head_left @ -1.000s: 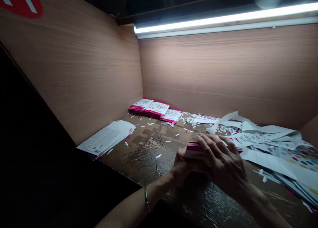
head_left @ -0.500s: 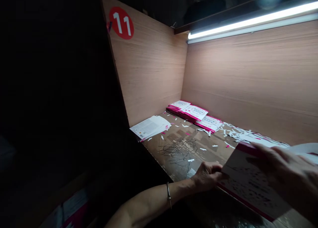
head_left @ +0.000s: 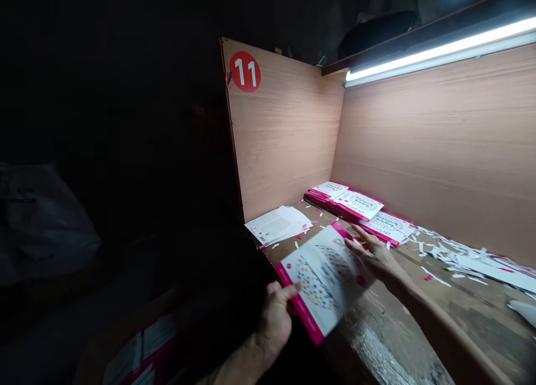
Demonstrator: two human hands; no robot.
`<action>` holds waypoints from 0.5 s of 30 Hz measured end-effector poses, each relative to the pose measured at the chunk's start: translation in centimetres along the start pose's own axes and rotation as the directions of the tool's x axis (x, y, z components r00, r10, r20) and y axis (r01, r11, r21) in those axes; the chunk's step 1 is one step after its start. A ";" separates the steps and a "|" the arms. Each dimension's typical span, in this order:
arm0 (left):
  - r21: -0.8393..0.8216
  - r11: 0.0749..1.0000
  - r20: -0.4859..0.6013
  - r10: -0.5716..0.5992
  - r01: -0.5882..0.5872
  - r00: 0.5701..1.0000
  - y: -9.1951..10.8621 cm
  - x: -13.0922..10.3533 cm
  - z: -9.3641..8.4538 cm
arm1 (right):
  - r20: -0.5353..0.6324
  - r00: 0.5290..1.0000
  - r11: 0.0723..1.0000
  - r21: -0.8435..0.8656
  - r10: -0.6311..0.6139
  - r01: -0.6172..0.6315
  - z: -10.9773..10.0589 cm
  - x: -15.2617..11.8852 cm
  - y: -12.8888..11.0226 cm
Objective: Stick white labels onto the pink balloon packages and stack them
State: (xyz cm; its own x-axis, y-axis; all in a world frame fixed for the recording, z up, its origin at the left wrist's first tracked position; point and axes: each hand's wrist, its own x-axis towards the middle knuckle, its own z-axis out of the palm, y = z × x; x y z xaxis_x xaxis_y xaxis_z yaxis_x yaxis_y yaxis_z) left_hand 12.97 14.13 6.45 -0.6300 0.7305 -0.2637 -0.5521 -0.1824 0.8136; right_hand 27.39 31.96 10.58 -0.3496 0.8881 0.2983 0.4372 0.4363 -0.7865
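A flat white-and-pink printed packet (head_left: 322,279) with coloured dots is held tilted over the table's front edge. My left hand (head_left: 276,315) grips its lower left side, thumb on the printed face. At its upper right side, my right hand (head_left: 372,253) is closed on the packet's edge, slightly blurred. Behind the hands, stacks of similar pink-edged packets (head_left: 360,203) lie against the back panel, with "happy birthday" lettering on them. A fanned pile of white printed sheets (head_left: 278,226) rests by the left panel.
Cut paper strips (head_left: 448,256) litter the wooden table (head_left: 473,318). A side panel marked 11 (head_left: 285,133) stands at left, and a lit tube (head_left: 439,47) runs overhead. In the dark lower left are pink-and-white packets (head_left: 142,346) and a white bag (head_left: 42,223).
The packet has moved left in the view, away from the right edge, and its dotted face now shows more clearly. Both hands moved with it; the view has shifted too.
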 end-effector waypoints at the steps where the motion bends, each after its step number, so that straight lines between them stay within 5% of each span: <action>1: 0.014 1.000 -0.062 0.013 -0.013 0.998 1.2 1.5 -0.7 | 0.016 0.999 0.999 -0.018 -0.040 0.040 0.3 0.1 0.5; 5: 0.055 0.998 -0.195 0.047 -0.037 0.980 6.4 8.7 -2.2 | 0.136 0.987 0.996 -0.003 -0.084 0.085 -0.3 -1.4 3.1; 9: 0.156 0.988 -0.268 0.031 0.012 0.963 8.9 14.9 -1.3 | 0.136 0.990 0.995 -0.093 -0.033 0.046 -0.5 -3.9 6.2; 15: 0.426 0.896 -0.345 0.030 0.128 0.938 10.6 17.8 -0.6 | 0.166 0.982 0.972 -0.201 -0.093 0.126 -0.8 -6.0 9.5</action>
State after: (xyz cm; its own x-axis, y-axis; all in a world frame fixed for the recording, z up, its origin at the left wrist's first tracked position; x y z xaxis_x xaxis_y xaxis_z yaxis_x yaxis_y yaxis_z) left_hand -4.43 24.75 10.10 -0.7959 0.4529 -0.4017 -0.3423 0.2106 0.9157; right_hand 34.29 30.86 1.77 -0.5216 0.8073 0.2760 0.5469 0.5647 -0.6181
